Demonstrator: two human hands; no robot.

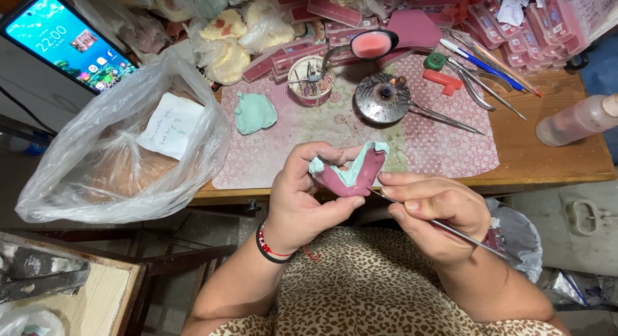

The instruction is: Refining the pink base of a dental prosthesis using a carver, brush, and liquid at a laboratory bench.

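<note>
My left hand point(301, 197) grips a horseshoe-shaped dental model point(353, 172), pale green plaster with pink wax along it, held just in front of the table edge. My right hand point(432, 214) holds a thin metal carving tool point(450, 230) like a pen, its tip touching the lower edge of the model. A red and black bracelet sits on my left wrist. Both hands hover above my lap, which is covered in leopard-print cloth.
On the patterned mat point(438, 143) stand a small lit burner point(383, 96), a cup of tools point(310, 80) and another green cast point(255, 112). Metal instruments point(479, 85), pink boxes point(515, 27), a bottle point(576, 120), a clear plastic bag point(122, 149) and a phone point(67, 40) surround it.
</note>
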